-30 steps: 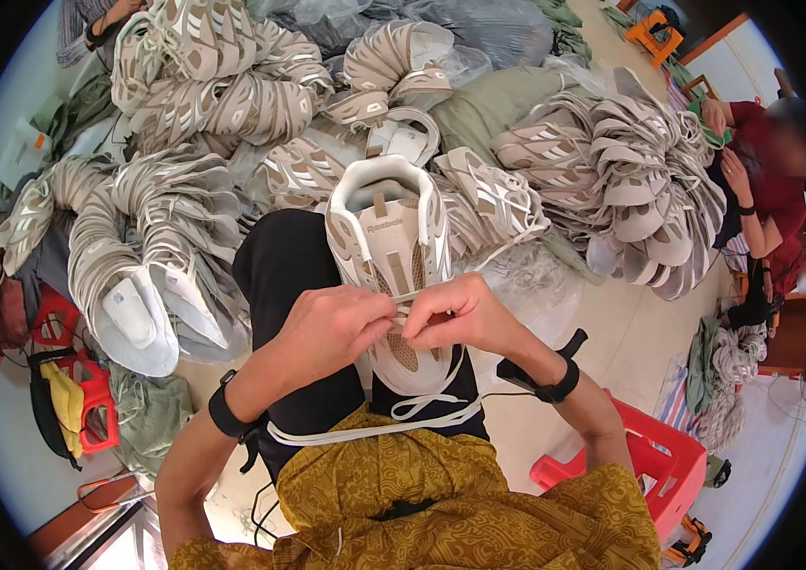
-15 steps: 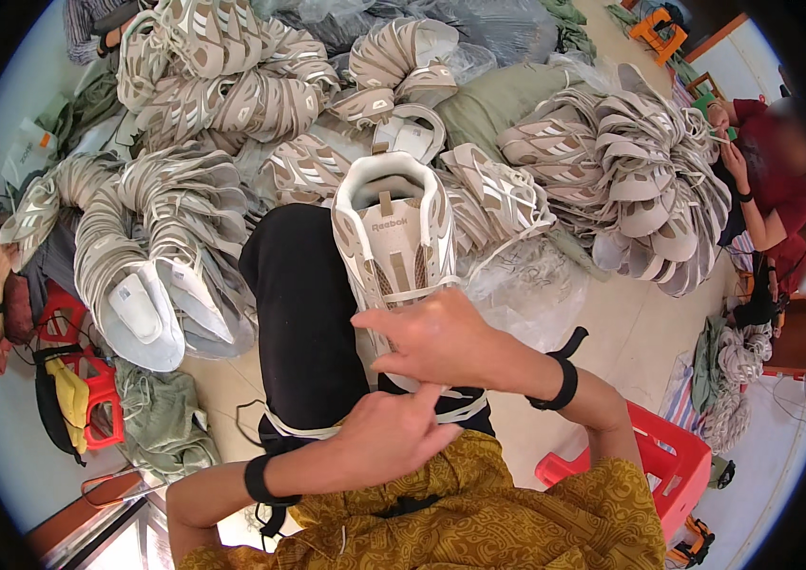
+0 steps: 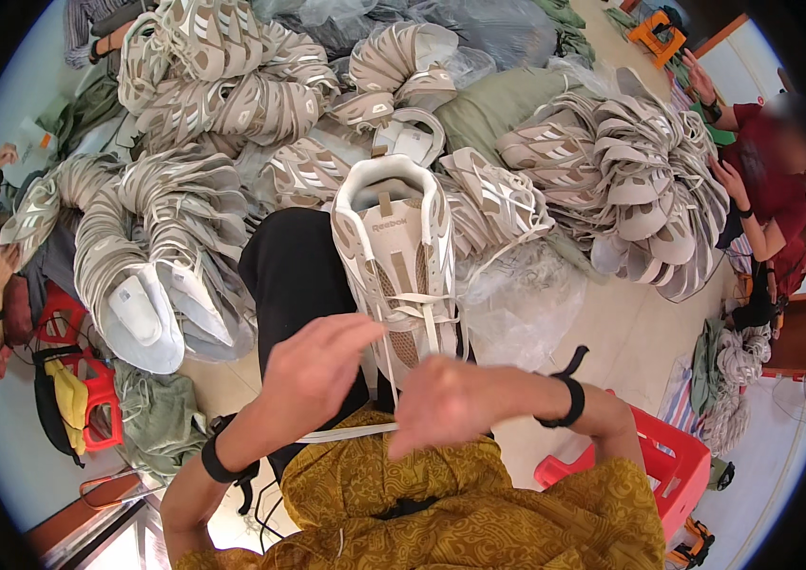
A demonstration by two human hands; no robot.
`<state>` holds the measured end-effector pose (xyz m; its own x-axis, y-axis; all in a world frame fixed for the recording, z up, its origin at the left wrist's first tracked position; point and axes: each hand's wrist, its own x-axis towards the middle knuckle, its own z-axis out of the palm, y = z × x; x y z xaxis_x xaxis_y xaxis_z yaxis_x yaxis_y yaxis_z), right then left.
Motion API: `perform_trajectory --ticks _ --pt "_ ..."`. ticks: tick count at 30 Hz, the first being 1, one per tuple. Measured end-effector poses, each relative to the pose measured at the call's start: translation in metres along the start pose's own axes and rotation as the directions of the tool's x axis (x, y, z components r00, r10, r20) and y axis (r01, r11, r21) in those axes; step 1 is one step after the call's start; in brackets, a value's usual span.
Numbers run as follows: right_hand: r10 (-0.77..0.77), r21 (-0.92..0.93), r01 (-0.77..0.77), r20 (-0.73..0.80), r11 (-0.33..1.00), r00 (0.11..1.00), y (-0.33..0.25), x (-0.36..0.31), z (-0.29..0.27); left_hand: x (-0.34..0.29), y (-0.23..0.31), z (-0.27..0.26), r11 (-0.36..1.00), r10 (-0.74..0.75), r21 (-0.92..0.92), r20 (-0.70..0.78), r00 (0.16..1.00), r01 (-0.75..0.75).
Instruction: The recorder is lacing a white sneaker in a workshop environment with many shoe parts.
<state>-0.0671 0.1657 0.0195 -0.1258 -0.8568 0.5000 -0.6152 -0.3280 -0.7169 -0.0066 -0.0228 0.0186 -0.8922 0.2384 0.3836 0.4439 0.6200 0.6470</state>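
Note:
A beige and white shoe upper (image 3: 401, 242) lies over my dark-trousered legs (image 3: 294, 271), its heel collar pointing away from me. A white shoelace (image 3: 430, 323) crosses its lower eyelets, with strands running down between my hands. My left hand (image 3: 322, 369) is at the left side of the upper, its fingers closed at a strand of lace; the fingertips are partly hidden. Slightly blurred, my right hand (image 3: 455, 401) is curled into a fist over the toe end. A length of lace stretched across my lap runs into it.
Strung bundles of similar shoe uppers lie ahead, at the left (image 3: 142, 242) and at the right (image 3: 655, 180). Plastic sheeting (image 3: 527, 285) is on the floor beside the upper. A red plastic stool (image 3: 674, 465) stands at my right. People sit at both sides.
My hands have come apart: the left moved up and left, the right down toward my lap. More of the upper's lacing now shows, with lace strands pulled toward me.

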Motion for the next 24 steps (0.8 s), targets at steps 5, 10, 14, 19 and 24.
perform_trajectory --ticks 5,10,14,19,24 --pt "-0.006 0.323 -0.019 0.074 0.946 0.997 -0.022 0.002 -0.017 -0.001 -0.015 0.013 0.962 0.196 0.138 0.247 0.949 -0.234" --pt "0.248 0.314 -0.242 0.02 0.918 0.968 -0.01 -0.018 -0.02 0.0 -0.023 0.016 0.944 0.294 0.102 0.176 0.94 -0.314" --pt "0.762 0.277 -0.723 -0.058 0.632 0.644 0.005 -0.016 -0.033 -0.013 0.005 0.026 0.919 0.375 0.036 0.221 0.9 -0.392" --pt "0.606 -0.118 -0.621 -0.141 0.775 0.783 0.017 -0.004 -0.016 -0.019 0.053 0.039 0.9 0.433 -0.148 0.191 0.881 -0.41" --pt "0.312 -0.582 -0.282 -0.051 0.763 0.949 0.023 -0.004 0.01 -0.008 0.087 0.058 0.843 0.536 -0.161 0.179 0.825 -0.513"
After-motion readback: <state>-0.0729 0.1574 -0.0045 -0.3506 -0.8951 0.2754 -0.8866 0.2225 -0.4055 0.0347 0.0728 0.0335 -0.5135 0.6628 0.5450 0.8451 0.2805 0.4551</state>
